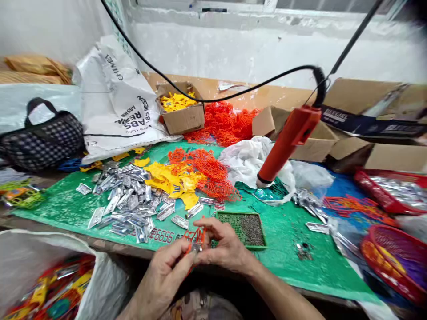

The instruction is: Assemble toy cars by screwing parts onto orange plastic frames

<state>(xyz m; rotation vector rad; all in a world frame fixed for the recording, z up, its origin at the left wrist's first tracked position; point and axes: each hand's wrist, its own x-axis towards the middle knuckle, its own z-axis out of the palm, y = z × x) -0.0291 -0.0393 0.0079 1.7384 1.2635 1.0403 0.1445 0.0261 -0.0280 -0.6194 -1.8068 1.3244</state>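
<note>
Low in the middle of the view, both hands meet in front of the table's near edge. My left hand (167, 269) pinches an orange plastic piece (199, 234) with a small silvery part against it. The fingers of my right hand (225, 246) grip the same piece from the other side; its exact shape is partly hidden by the fingers. Just beyond my right hand lies a green tray (231, 221) with many tiny dark metal bits, apparently screws. A heap of silvery flat pieces (130, 200), yellow plastic parts (176, 180) and orange plastic frames (210, 169) spreads farther back.
An orange electric screwdriver (288, 144) hangs from a black cable right of centre. Behind stand a box of yellow parts (185, 121) and a white sack (116, 102). Red baskets (390, 275) sit at right. An open white bag (106, 271) of coloured pieces stands lower left.
</note>
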